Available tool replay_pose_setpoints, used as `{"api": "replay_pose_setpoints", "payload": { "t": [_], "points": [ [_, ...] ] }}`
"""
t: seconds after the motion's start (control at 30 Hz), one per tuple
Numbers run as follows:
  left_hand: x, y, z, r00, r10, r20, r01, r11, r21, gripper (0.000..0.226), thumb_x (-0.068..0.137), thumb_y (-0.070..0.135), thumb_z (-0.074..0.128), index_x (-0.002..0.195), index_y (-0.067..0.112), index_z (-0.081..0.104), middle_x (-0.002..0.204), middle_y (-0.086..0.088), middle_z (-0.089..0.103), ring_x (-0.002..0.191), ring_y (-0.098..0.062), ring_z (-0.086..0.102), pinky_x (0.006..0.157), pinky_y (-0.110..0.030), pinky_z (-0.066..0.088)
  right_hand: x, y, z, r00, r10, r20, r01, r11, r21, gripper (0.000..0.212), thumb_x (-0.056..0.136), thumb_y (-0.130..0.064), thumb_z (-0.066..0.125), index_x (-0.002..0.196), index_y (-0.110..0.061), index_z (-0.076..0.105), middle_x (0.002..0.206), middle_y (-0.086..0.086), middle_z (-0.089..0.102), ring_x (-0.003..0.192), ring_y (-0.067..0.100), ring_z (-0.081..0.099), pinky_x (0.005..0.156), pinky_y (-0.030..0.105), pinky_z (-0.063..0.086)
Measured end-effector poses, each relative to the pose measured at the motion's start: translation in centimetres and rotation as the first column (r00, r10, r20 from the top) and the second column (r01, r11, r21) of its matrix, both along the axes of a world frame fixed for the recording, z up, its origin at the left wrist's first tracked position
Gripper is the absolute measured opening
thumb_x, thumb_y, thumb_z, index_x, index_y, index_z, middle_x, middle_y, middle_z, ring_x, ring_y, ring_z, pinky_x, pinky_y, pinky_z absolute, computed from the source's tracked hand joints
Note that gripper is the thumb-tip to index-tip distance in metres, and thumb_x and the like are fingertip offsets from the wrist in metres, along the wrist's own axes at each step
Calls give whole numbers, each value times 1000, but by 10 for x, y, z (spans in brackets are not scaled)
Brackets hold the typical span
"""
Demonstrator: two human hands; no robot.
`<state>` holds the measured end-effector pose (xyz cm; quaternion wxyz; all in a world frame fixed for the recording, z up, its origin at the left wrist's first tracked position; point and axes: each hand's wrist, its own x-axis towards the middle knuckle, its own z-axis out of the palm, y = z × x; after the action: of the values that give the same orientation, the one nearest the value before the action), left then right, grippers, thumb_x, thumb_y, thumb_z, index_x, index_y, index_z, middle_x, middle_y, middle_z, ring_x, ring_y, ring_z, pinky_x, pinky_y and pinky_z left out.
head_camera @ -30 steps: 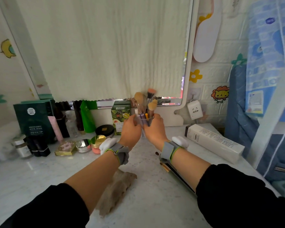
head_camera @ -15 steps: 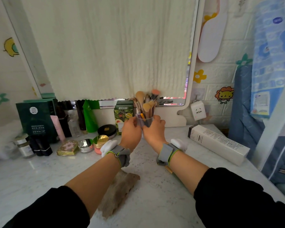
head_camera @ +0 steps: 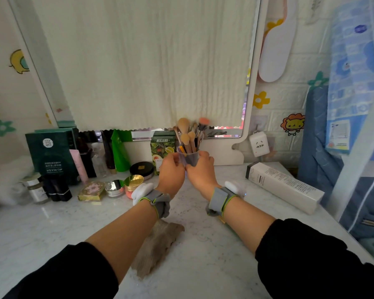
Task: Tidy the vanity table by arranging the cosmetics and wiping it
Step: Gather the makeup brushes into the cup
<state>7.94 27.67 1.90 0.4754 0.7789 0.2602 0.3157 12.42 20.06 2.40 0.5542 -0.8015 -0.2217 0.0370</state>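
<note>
A clear brush cup full of makeup brushes is held at the back of the marble vanity top, in front of the mirror base. My left hand grips its left side and my right hand grips its right side. A brown wiping cloth lies crumpled on the table under my left forearm. Cosmetics stand in a row at the back left: a dark green mask box, a pink tube, a green tube, a black compact, small jars.
A long white box lies on its side at the right of the table. A green fruit-print box stands just left of the cup. A cloth covers the mirror. A wall socket is at the right, with a blue fabric cover beyond the table's edge.
Both hands have carried the brush cup away from me toward the mirror base. The dark pencils seen under my right forearm earlier are now hidden.
</note>
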Motion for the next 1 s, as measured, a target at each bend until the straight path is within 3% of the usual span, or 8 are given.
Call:
{"api": "replay_pose_setpoints", "payload": {
  "t": [0.27,0.5,0.73,0.87,1.0],
  "points": [
    [-21,-14,15,999,-8,-54,8,1000,7,30,93,2,43,121,9,52,115,-11,57,103,-28,56,88,-41,49,-16,-20,18,999,-40,11,40,998,-38,52,88,-18,60,133,-4,37,132,17,39,120,34,46,100,40,42],
    [-45,-35,20,998,-58,-26,59,998,14,20,97,12,43,114,11,53,98,-6,58,88,-24,57,82,-43,55,-34,-49,31,997,-60,43,62,997,-53,53,88,-17,57,136,-4,38,135,16,41,123,32,46,97,36,42],
    [-70,-66,18,985,-159,-62,157,987,-36,14,92,7,48,102,14,57,94,-7,65,91,-24,63,81,-41,55,-43,-85,30,998,-66,10,66,991,-115,46,89,-17,57,133,-9,45,134,13,45,121,28,48,81,24,37],
    [-82,-81,12,977,-194,-84,190,980,-53,16,90,4,49,100,12,58,93,-9,68,86,-22,64,81,-40,55,-51,-109,28,996,-85,17,86,986,-144,40,88,-15,57,127,-6,52,131,12,52,120,27,50,90,30,43],
    [-90,-96,4,967,-214,-141,206,976,-64,19,90,5,46,97,14,61,93,-8,69,83,-20,64,76,-35,55,-56,-132,28,995,-97,10,97,974,-207,38,86,-8,58,119,9,59,125,23,60,113,34,57,96,42,48]
  ]
}}
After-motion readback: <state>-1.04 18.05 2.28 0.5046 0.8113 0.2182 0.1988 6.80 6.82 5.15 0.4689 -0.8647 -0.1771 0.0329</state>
